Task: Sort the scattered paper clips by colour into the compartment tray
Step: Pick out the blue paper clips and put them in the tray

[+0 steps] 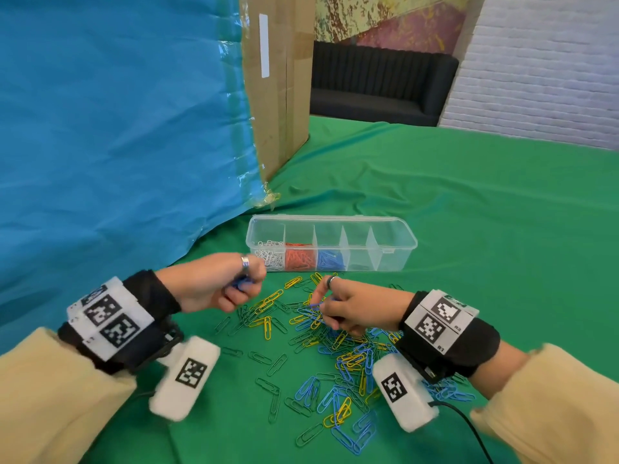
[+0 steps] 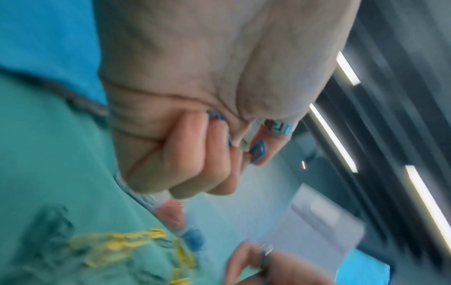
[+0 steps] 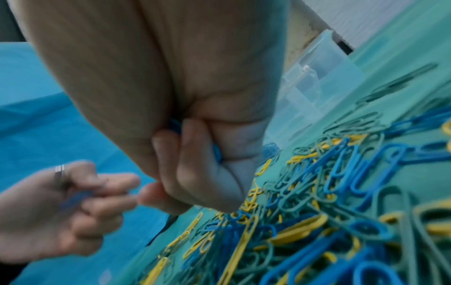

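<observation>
White, red and blue clips fill three tray (image 1: 398, 229) compartments at twelve o'clock; yellow, green and blue remain scattered (image 1: 338, 360). Left hand (image 1: 217, 284) and right hand (image 1: 348, 308) each clutch blue clips (image 2: 258, 151).

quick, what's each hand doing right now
Left hand: curled round a few blue plastic-coated paper clips.
Right hand: pinching blue clips over the pile.

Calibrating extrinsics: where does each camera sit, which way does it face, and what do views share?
Head: on the head, looking forward and down at the clear plastic compartment tray, both hands and beige sleeves.
Left wrist: under the wrist, looking along the left hand gripping blue paper clips; blurred.
Right wrist: under the wrist, looking along the right hand over the scattered clip pile.
Shared: each wrist view shows the other hand and the tray.
</observation>
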